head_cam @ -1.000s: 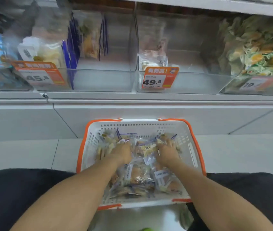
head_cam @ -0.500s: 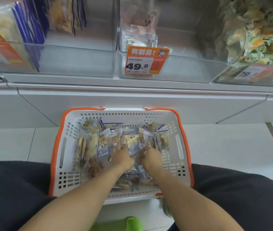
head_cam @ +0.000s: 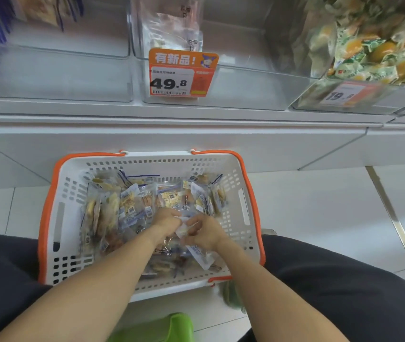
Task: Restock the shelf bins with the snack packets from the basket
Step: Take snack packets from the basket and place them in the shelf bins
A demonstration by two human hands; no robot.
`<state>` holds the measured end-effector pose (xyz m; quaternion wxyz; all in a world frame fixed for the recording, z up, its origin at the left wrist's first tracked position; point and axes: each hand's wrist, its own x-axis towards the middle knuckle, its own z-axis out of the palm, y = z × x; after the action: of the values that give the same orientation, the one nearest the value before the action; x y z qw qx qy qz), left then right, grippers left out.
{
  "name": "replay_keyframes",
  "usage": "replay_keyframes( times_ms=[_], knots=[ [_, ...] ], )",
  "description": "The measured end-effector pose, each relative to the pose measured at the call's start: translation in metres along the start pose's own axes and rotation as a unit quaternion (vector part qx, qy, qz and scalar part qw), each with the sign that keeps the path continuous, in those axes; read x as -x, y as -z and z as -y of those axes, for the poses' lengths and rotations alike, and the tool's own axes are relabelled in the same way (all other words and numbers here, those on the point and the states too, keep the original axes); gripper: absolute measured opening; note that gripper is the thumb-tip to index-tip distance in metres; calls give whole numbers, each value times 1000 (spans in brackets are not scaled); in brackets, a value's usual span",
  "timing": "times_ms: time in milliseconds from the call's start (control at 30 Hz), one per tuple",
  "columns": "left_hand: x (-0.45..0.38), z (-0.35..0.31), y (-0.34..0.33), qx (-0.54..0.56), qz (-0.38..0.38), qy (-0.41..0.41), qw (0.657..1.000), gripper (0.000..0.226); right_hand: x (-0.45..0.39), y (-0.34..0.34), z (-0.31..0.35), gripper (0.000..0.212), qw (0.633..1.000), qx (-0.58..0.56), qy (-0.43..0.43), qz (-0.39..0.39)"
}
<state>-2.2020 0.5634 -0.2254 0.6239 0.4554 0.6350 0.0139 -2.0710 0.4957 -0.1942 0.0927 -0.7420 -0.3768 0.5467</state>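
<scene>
Both hands are down in the basket (head_cam: 55, 193), which sits on the floor between the person's knees so the load stays in easy reach under the shelf. The left hand (head_cam: 166, 222) and right hand (head_cam: 205, 233) meet over the pile of snack packets (head_cam: 127, 206), fingers curled around one clear packet (head_cam: 183, 227) between them, probably to gather it up. One basket, dozens of packets, too jumbled to count. Above the hands, three clear bins show; the middle bin (head_cam: 233, 95) holds only a few packets.
</scene>
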Motion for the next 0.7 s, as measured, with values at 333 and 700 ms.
replay_keyframes(
  times_ms=[333, 700],
  knots=[
    [36, -52, 94, -178, -48, -74, 980, 10, -11, 12, 34, 29, 995, -67, 36, -64],
    [101, -136, 179, -275, -207, -266, 901, 31, 32, 27, 131, 19, 915, -350, 200, 6]
  ],
)
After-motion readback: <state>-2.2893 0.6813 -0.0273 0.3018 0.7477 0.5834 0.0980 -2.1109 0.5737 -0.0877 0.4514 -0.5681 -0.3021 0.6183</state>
